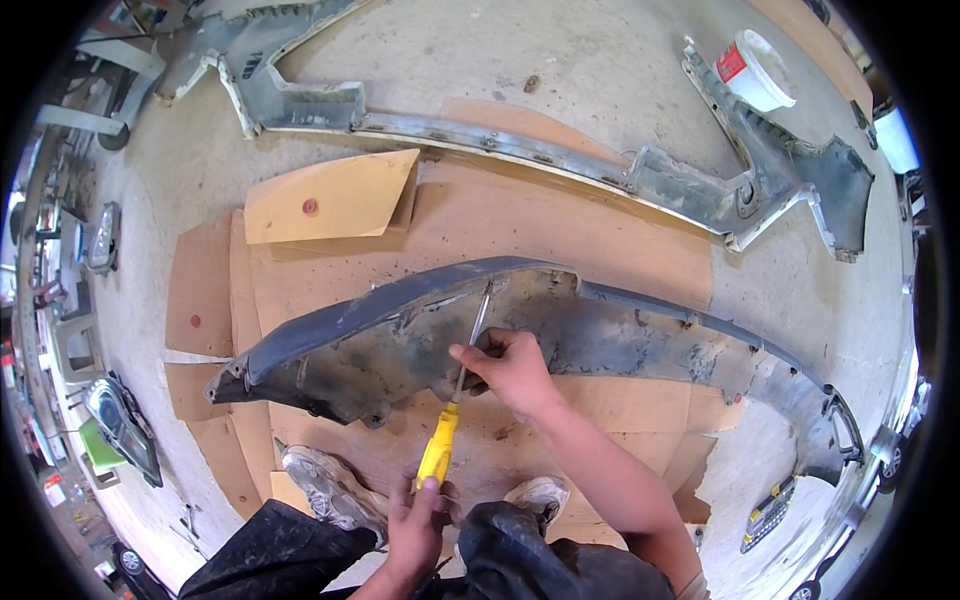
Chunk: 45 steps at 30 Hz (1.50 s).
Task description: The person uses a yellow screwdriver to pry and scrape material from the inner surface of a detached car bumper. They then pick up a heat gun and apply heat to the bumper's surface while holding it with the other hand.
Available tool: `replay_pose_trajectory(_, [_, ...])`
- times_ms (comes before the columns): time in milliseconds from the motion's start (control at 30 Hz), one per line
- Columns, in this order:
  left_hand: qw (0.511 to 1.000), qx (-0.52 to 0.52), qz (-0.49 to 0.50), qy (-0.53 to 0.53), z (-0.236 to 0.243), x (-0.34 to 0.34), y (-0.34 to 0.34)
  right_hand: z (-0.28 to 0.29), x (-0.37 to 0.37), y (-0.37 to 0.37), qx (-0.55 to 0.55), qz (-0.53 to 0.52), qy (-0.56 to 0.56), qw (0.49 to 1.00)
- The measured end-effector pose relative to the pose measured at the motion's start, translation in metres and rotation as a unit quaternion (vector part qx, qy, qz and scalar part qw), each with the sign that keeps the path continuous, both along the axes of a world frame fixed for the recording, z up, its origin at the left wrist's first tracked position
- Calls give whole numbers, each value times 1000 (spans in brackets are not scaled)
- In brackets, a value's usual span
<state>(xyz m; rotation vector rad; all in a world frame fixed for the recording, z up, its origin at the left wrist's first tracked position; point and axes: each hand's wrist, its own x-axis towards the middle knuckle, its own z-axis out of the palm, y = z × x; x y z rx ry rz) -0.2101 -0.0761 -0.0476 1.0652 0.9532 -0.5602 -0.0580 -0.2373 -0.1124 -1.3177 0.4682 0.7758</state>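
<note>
1. Left hand (418,520): closed around the butt end of the yellow handle of a screwdriver (452,412), thumb on top, low centre between the knees.
2. Right hand (510,366): fingers curled, pinching the screwdriver's metal shaft partway up and resting against the inner face of the near bumper (400,335).
3. Screwdriver: runs up and slightly right from the left hand; tip sits against the upper inner edge of the near bumper, just below its rim.
4. Near bumper: dark grey, dirty, inner side facing up, lying across sheets of cardboard (600,235) on the concrete floor (600,60). Its right end curves away to the lower right.
5. Two worn shoes (330,487) on the cardboard just below the bumper; dark trousers (270,555) at the bottom edge.
6. Loose cardboard piece (330,195) with a red dot, lying above-left of the near bumper.
7. Second bumper (560,160), pale grey, lies further out on the floor, well apart from the near one.
8. White tub (757,70) with a red label, top right, just beyond the second bumper's right end.
9. Headlight units (122,425) on the floor at far left.
</note>
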Motion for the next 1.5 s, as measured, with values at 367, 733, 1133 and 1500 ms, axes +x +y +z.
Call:
replay_pose_trajectory(367, [983, -90, 66, 146, -10, 4, 5, -7, -1, -7, 135, -68, 47, 987])
replay_pose_trajectory(733, [963, -236, 87, 99, -33, -13, 31, -11, -8, 6, 215, -160, 36, 963])
replay_pose_trajectory(1133, [994, -70, 36, 76, -18, 7, 12, -35, -9, 3, 15, -114, -36, 993])
replay_pose_trajectory(1500, [990, -96, 33, 101, -28, 5, 19, -36, 19, -8, 65, -256, -3, 964])
